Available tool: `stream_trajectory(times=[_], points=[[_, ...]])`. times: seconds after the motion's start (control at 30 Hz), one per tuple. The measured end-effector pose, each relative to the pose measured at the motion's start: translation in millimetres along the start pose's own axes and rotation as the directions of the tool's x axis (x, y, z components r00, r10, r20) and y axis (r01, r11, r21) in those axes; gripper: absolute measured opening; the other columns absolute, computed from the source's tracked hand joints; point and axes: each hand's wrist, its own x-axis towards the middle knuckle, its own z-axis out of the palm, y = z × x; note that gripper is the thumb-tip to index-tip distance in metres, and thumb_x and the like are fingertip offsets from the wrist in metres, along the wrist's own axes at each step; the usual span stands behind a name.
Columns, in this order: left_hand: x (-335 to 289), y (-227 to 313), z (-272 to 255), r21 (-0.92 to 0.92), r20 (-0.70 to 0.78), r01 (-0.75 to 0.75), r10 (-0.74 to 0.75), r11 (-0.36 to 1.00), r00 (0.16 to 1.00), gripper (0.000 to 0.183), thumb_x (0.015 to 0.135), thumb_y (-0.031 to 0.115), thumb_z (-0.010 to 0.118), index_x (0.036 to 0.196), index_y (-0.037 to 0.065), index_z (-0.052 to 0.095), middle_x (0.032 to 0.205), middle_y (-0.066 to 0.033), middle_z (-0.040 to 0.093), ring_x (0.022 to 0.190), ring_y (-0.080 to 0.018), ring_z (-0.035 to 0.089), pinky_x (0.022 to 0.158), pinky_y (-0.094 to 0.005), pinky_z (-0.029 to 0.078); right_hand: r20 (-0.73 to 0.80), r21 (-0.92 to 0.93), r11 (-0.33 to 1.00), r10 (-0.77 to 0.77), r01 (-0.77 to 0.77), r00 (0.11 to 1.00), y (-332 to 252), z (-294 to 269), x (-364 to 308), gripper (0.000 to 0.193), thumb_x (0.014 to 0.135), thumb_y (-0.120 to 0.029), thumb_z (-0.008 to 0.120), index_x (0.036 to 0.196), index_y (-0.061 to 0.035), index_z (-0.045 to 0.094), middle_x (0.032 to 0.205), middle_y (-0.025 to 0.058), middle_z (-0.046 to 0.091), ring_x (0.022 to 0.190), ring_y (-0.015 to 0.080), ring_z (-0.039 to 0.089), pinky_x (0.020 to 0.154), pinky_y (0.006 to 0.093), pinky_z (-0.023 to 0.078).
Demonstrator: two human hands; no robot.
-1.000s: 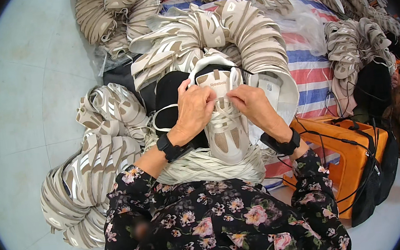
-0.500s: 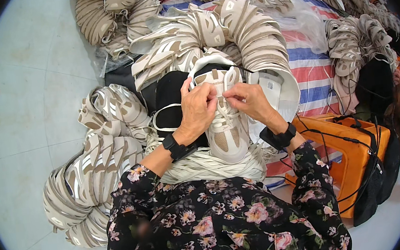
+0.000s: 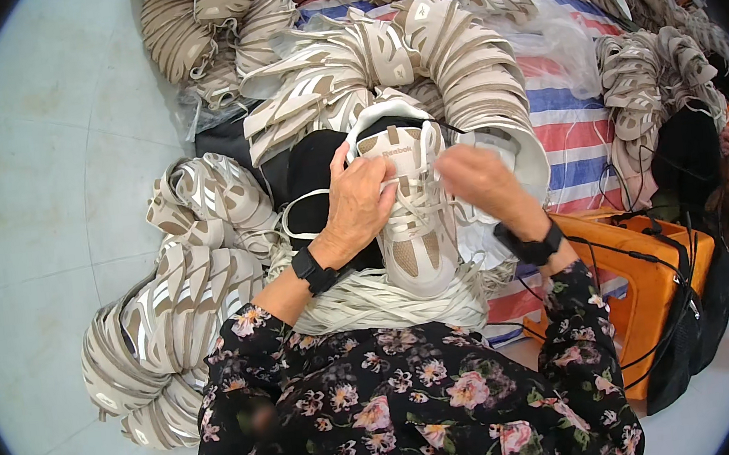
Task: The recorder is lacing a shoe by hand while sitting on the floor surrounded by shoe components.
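Hands [image 3: 354, 200] [image 3: 479, 178] now farther apart at shoe [image 3: 422, 261]

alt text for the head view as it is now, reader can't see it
A person's left hand is at the laces of a beige sneaker; the right hand, blurred, is at its right side. Stacked shoe uppers lie around, with an orange plastic frame at right.
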Motion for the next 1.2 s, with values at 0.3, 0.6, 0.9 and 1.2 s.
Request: stream_trajectory(times=[0.3,0.6,0.9,1.2], points=[[-3.7,3.6,-13.4,0.275,0.299,-0.020,-0.065,0.961,0.952,0.011,0.071,0.009,0.058,0.078,0.002,0.054,0.067,-0.0130,0.055,0.076,-0.0287,0.054,0.074,-0.0444,0.042,-0.008,-0.144,0.981,0.134,-0.134,0.991,-7.3,-23.7,18.5,0.026,0.066,-0.003,0.064,0.092,-0.0059,0.057,0.113,0.0113,0.050,0.110,0.0289,0.045,0.088,0.0388,0.040],[2.2,4.5,-16.7,-0.045,0.271,0.422,-0.395,0.906,0.878,0.011,0.073,0.011,0.054,0.071,0.000,0.054,0.069,-0.0180,0.051,0.071,-0.0333,0.049,0.064,-0.0398,0.040,0.066,-0.070,0.996,0.059,-0.055,0.996,-19.7,18.7,26.3,0.009,0.067,-0.005,0.061,0.074,-0.0028,0.055,0.101,0.0068,0.053,0.107,0.0251,0.045,0.085,0.0376,0.040],[-4.9,3.2,-6.3,-0.034,0.217,0.206,-0.194,0.978,0.957,0.010,0.072,0.011,0.055,0.071,0.002,0.059,0.069,-0.0150,0.055,0.075,-0.0319,0.052,0.065,-0.0386,0.041,-0.336,-0.235,0.938,0.169,-0.256,0.927,7.2,-6.7,18.8,0.018,0.062,0.002,0.059,0.079,0.0007,0.054,0.092,0.0158,0.055,0.094,0.0325,0.053,0.080,0.0398,0.044],[-7.2,5.1,-9.3,-0.281,-0.035,0.339,-0.363,0.898,0.931,0.008,0.073,0.009,0.056,0.076,0.002,0.061,0.071,-0.0121,0.058,0.070,-0.0288,0.055,0.064,-0.0398,0.044,-0.034,-0.093,0.992,0.082,-0.085,0.996,-18.9,-15.0,38.5,0.031,0.063,-0.004,0.064,0.094,-0.0025,0.058,0.117,0.0169,0.047,0.116,0.0350,0.040,0.097,0.0416,0.035]])
